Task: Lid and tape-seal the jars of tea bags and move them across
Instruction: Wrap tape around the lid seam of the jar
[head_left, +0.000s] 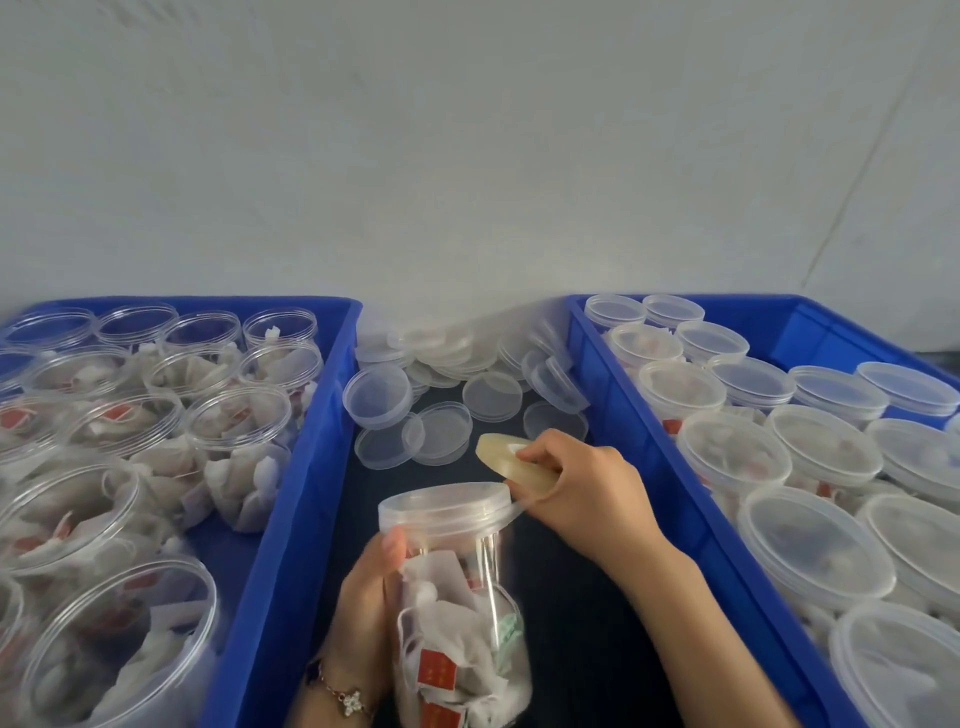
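A clear jar of tea bags (462, 623) with a clear lid (445, 506) on it is held up over the dark table. My left hand (371, 597) grips the jar's left side, thumb up near the lid's rim. My right hand (576, 491) holds a roll of clear tape (511, 457) just right of the lid. A strip of tape (517, 509) runs from the roll to the lid's right edge.
A blue crate (291, 519) on the left holds several open jars of tea bags. A blue crate (675, 467) on the right holds several lidded jars. Loose clear lids (441, 384) lie heaped on the dark table between the crates, before a pale wall.
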